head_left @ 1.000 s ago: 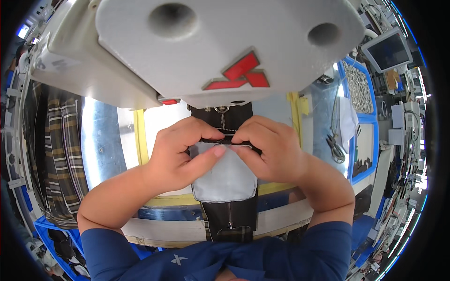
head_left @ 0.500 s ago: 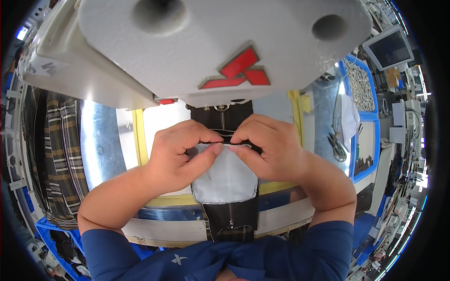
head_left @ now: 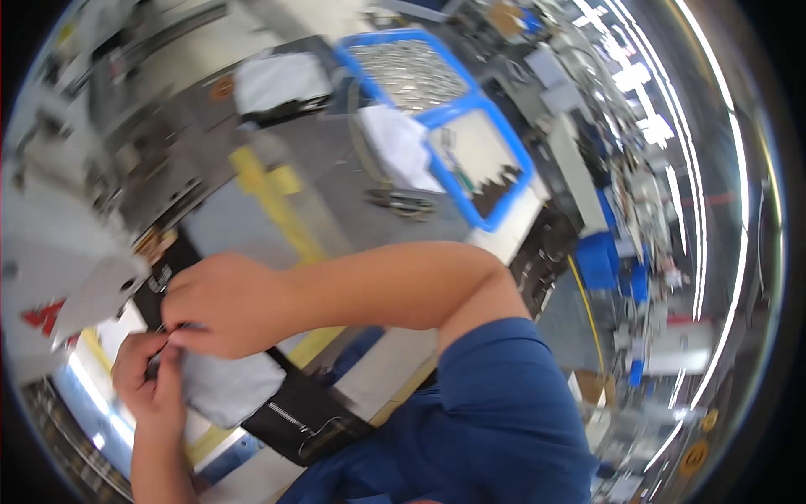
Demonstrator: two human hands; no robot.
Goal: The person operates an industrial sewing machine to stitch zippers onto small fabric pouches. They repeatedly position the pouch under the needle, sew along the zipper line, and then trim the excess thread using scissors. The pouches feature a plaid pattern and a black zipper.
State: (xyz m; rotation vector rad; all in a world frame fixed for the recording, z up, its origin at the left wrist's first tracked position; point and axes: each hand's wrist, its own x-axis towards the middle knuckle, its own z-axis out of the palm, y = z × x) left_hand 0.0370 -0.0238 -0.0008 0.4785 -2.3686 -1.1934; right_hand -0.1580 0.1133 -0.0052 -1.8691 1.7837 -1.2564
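Observation:
My left hand (head_left: 151,370) and my right hand (head_left: 222,307) meet at the lower left, thumbs and fingertips pinched together along the upper edge of a white fabric panel (head_left: 231,386). Under that panel runs a dark fabric strip (head_left: 294,420) with a metal zipper at its near end, reaching toward my body. The strip's far end (head_left: 172,252) shows beyond my right hand, beside the white sewing machine head (head_left: 67,252). My fingers hide the exact edge they hold, and the picture is blurred there.
A blue two-part tray (head_left: 457,107) holds many small metal pieces in one half and dark pieces in the other. Nearer lie a white cloth (head_left: 395,147) and thread snips (head_left: 401,203). A white folded stack (head_left: 281,84) sits farther back. Yellow tape (head_left: 273,202) crosses the table.
The view has swung to the right, so hands and machine now appear at the left and more of the workshop shows. Both hands keep their pinch on the fabric.

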